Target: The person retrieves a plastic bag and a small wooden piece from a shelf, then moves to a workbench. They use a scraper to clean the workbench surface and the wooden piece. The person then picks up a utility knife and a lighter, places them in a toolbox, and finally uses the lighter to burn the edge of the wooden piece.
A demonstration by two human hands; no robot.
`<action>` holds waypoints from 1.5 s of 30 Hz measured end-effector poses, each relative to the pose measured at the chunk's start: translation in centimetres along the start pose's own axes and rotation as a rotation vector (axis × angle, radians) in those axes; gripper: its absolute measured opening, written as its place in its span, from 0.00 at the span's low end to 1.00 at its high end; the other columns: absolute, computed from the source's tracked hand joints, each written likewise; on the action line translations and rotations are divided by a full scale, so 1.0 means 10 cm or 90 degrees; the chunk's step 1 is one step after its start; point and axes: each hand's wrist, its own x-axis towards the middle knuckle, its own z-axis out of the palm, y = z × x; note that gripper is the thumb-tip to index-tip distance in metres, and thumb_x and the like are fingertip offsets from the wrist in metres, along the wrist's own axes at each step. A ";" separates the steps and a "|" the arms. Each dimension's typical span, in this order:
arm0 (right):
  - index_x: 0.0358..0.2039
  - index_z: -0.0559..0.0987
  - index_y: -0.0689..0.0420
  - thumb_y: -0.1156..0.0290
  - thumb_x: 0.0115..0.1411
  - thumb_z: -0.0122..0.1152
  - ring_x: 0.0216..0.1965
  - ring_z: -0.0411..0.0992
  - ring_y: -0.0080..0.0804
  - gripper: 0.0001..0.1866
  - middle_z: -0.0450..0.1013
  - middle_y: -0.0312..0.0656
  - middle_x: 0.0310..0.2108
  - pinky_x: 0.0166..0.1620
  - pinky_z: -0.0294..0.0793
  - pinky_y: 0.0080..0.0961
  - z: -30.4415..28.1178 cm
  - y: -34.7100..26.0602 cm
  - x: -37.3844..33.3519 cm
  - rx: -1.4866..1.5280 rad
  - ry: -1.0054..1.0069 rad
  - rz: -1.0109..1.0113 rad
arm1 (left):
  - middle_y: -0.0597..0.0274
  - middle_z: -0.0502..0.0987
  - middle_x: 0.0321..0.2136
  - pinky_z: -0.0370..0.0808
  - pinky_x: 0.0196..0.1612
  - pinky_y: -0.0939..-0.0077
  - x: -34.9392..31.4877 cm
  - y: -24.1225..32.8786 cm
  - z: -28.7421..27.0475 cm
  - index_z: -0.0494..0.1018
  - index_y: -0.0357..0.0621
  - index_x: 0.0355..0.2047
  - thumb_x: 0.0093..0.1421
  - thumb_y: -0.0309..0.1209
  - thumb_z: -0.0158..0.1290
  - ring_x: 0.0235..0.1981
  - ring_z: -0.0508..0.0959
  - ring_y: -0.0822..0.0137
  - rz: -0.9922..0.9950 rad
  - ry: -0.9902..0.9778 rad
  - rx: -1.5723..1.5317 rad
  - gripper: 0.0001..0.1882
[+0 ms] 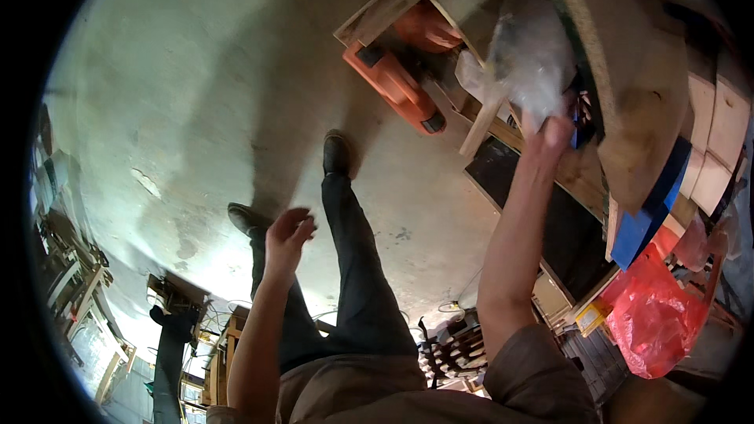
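Note:
At the upper right, my right hand (552, 132) reaches in among wooden boards, its fingers closed at the lower end of a clear plastic bag (534, 51). The bag looks crumpled and bulging; its contents cannot be made out. Part of the fingers is hidden by the bag and the hand itself. My left hand (289, 237) hangs in the air over the floor, in front of my legs. It holds nothing, and its fingers are loosely bent and apart. Left of the bag lies an orange plastic case (397, 88) with black latches.
A large curved wooden board (628, 86) rises just right of my right hand. Below it are a blue piece (650, 216), a dark panel (577, 232) and a red plastic bag (656, 314). Stacked wood (75, 290) stands at far left. My shoes (336, 155) rest on the concrete floor (188, 110).

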 end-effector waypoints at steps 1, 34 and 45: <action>0.54 0.71 0.61 0.72 0.65 0.54 0.53 0.71 0.44 0.18 0.69 0.49 0.57 0.58 0.71 0.47 0.06 0.01 -0.30 0.041 -0.012 0.009 | 0.56 0.79 0.44 0.75 0.45 0.72 0.03 0.25 0.15 0.71 0.35 0.54 0.64 0.34 0.56 0.41 0.80 0.66 0.035 -0.032 -0.030 0.21; 0.53 0.74 0.63 0.72 0.60 0.63 0.38 0.75 0.24 0.20 0.77 0.37 0.39 0.42 0.77 0.24 1.43 -0.96 -6.03 -0.163 0.153 -0.061 | 0.52 0.72 0.57 0.72 0.58 0.55 -2.97 0.41 -0.08 0.64 0.43 0.62 0.64 0.62 0.43 0.55 0.74 0.53 -0.239 -0.755 -0.168 0.39; 0.51 0.76 0.65 0.71 0.59 0.64 0.40 0.76 0.24 0.21 0.78 0.40 0.39 0.44 0.76 0.25 1.44 -1.44 -5.61 -0.578 0.235 -0.220 | 0.56 0.76 0.49 0.76 0.53 0.61 -3.25 1.00 0.49 0.68 0.41 0.58 0.67 0.42 0.46 0.48 0.78 0.57 -0.225 -0.655 -0.048 0.24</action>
